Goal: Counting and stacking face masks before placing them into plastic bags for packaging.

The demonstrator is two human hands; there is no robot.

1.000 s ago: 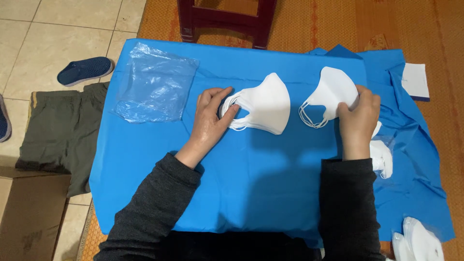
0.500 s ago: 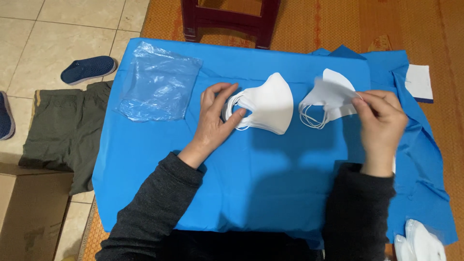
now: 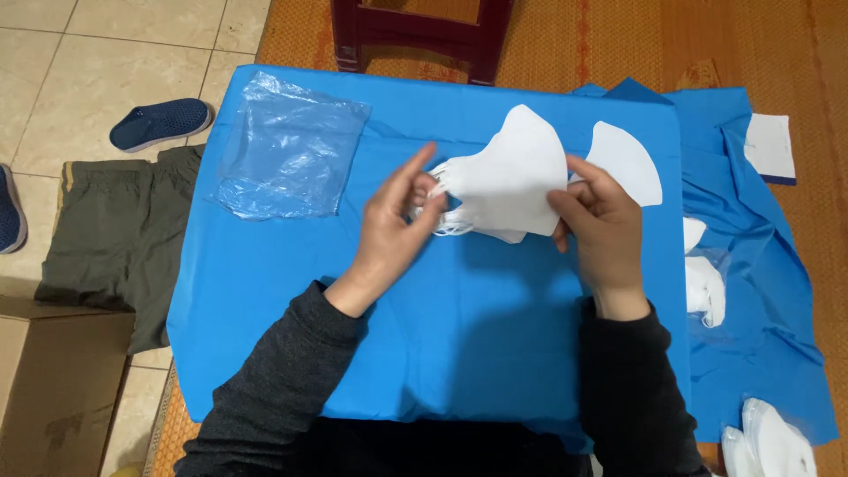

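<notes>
Above the blue cloth [image 3: 424, 336], your left hand [image 3: 393, 234] pinches the ear loops [image 3: 442, 221] and your right hand [image 3: 601, 230] grips the white face masks [image 3: 512, 177]; loose loops could tangle, or one mask slip out.

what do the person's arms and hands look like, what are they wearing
Both arms are covered by long sleeves of dark charcoal knitted fabric, a left sleeve and a right sleeve, each ending at the wrist in a snug cuff. The left hand and right hand are bare: no gloves, and no rings, watch or bracelets are visible. The sleeves show no markings.
</notes>
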